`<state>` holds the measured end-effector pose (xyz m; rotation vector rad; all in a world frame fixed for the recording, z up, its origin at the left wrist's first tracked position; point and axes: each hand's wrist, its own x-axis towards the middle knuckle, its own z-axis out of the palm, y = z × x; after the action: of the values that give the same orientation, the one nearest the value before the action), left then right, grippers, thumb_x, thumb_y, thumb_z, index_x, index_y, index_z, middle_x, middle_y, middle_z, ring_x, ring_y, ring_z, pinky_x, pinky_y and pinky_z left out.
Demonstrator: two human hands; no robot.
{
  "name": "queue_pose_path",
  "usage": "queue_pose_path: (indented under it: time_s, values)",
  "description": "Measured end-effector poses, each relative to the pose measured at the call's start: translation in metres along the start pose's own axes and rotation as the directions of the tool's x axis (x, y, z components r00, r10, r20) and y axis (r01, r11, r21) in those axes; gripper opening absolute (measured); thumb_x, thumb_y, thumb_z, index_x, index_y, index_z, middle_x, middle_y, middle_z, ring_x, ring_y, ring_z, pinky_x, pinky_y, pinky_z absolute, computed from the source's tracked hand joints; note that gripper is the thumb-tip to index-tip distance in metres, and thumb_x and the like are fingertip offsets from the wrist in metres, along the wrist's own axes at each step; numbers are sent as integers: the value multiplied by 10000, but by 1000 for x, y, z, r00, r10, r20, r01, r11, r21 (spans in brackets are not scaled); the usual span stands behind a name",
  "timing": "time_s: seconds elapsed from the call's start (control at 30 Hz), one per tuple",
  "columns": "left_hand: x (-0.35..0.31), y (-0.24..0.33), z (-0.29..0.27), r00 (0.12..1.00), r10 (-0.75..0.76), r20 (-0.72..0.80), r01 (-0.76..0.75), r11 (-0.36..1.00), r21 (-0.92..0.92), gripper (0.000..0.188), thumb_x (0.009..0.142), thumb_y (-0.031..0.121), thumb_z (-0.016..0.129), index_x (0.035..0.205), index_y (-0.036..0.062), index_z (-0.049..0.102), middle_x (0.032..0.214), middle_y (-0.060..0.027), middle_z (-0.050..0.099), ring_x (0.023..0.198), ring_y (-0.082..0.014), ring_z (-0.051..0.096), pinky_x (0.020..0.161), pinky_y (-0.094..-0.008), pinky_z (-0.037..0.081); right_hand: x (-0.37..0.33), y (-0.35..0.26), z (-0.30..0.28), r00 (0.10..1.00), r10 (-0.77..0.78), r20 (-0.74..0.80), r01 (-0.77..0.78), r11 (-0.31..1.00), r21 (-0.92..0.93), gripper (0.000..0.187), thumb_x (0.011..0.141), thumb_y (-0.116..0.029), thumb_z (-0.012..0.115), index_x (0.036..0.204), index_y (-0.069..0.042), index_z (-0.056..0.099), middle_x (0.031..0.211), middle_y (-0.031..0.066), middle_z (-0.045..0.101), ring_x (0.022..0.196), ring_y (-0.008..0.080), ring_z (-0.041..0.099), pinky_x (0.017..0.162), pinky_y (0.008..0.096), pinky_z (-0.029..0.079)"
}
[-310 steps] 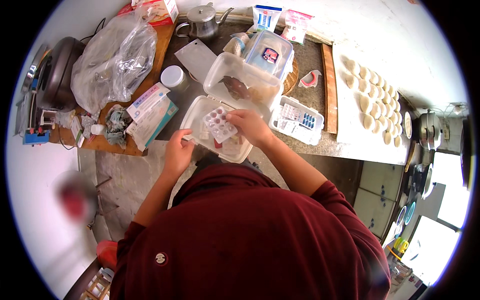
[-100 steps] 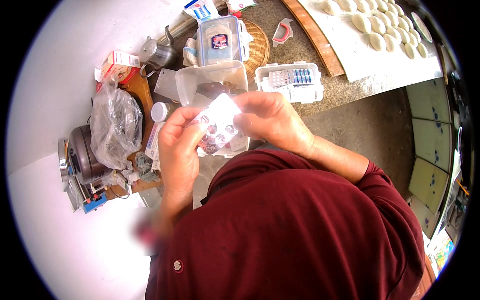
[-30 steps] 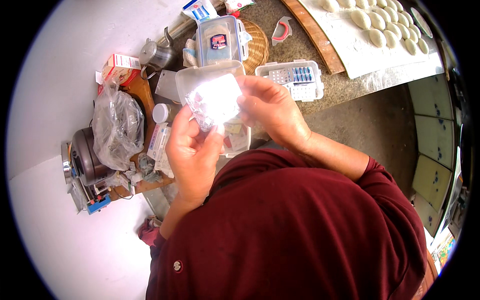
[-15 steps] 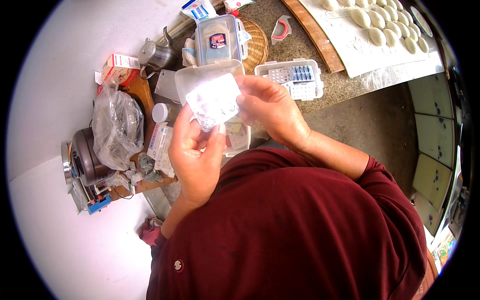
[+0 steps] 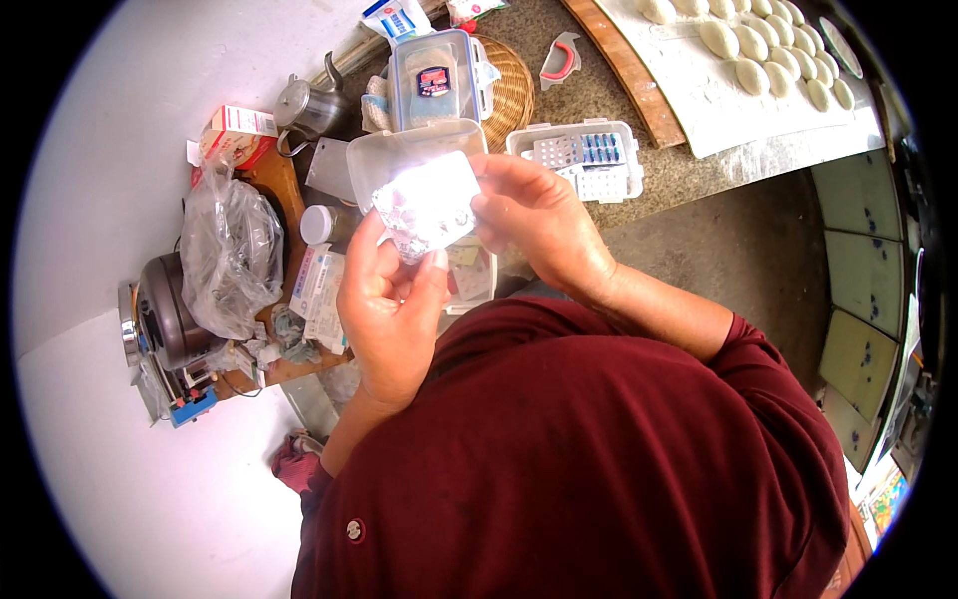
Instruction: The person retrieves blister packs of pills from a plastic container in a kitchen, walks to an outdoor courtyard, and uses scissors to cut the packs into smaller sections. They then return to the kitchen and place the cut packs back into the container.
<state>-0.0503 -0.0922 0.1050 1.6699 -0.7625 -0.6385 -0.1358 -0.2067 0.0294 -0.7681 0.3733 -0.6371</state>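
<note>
A shiny foil blister pack [image 5: 424,205] is held up between my two hands, its surface mostly washed out by glare. My left hand [image 5: 392,299] pinches its lower left edge between thumb and fingers. At its right edge, my right hand [image 5: 539,210] grips it with thumb and forefinger. Behind and below the pack is an open clear plastic box [image 5: 479,285], partly hidden by my hands. To the right lies a translucent tray [image 5: 636,178] with several pill blister packs [image 5: 602,150] in it.
A lidded plastic container [image 5: 436,85] stands by a wicker mat [image 5: 509,85]. At left are a metal kettle [image 5: 311,108], a white-lidded jar [image 5: 317,225] and a plastic bag [image 5: 230,260]. Several dough pieces [image 5: 753,77] lie on a floured board [image 5: 699,110], far right. A red-handled tool [image 5: 561,62] lies nearby.
The blister pack has tilted slightly in my hands, and the glare on it has shifted. Both hands keep their hold; the view has moved very slightly.
</note>
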Motion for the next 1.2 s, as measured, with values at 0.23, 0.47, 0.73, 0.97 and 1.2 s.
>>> queue_pose_path:
  time_s: [0.23,0.47,0.73,0.97,1.2]
  values:
    - [6,-16,-7,997,-73,18,72,997,39,448,813,20,562,1229,-30,405,844,-60,631,571,-48,505,466,-160,375,-3,-5,-4,990,133,47,-130,990,-54,199,847,-87,566,1025,-6,601,708,-10,568,581,43,481,511,198,405]
    - [-5,-66,-41,990,-129,64,101,939,328,516,821,13,542,1306,46,369,811,-10,578,644,-56,510,505,-168,388,-1,21,-52,964,259,-62,-266,927,-265,58,839,-93,582,865,-41,580,725,4,579,610,70,538,517,212,434]
    - [-24,-97,-69,989,-149,14,132,913,385,476,812,-28,520,1271,46,419,797,-30,566,648,-73,509,563,-200,415,40,36,-148,943,-64,-326,-199,676,-710,200,798,-47,581,986,20,598,723,46,627,580,98,588,471,238,456]
    - [-28,-102,-77,990,-138,5,124,901,416,455,808,-41,513,1250,35,435,783,-42,564,648,-86,511,617,-219,425,62,52,-165,922,77,-379,-330,669,-666,391,782,-71,587,1149,47,523,824,107,662,621,126,615,536,251,475]
    - [-37,-108,-98,974,-173,-147,216,902,374,396,793,19,571,1182,17,498,760,-64,596,649,-112,514,633,-253,438,55,47,-143,916,-98,-390,-314,433,-845,442,746,-51,593,1178,15,525,987,144,643,605,159,637,575,289,492]
